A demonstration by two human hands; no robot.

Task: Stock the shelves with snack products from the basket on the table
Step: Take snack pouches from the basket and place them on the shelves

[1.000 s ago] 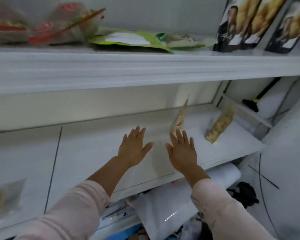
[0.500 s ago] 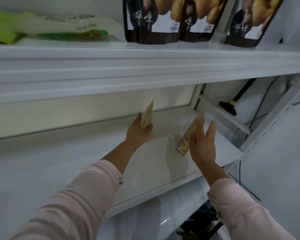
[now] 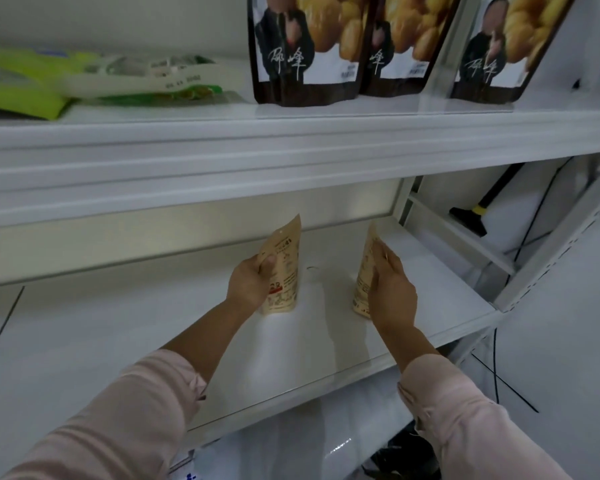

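Two tan snack pouches stand upright on the white lower shelf point(image 3: 291, 362). My left hand point(image 3: 248, 284) grips the left pouch point(image 3: 284, 271) from its left side, thumb across the front. My right hand point(image 3: 390, 289) holds the right pouch point(image 3: 364, 271) along its right edge, and this pouch is turned edge-on to me. Both pouch bottoms rest on the shelf surface. The basket and the table are out of view.
On the upper shelf point(image 3: 291, 140) stand three dark pouches point(image 3: 305, 50) with yellow food pictures, and green packets point(image 3: 25, 84) lie flat at the left. A black-handled tool point(image 3: 471, 216) leans behind the rack at the right. White bags lie under the lower shelf.
Both hands reached forward from empty and flat to holding the two pouches. The pouches went from leaning to standing upright, and the view shifted up and right.
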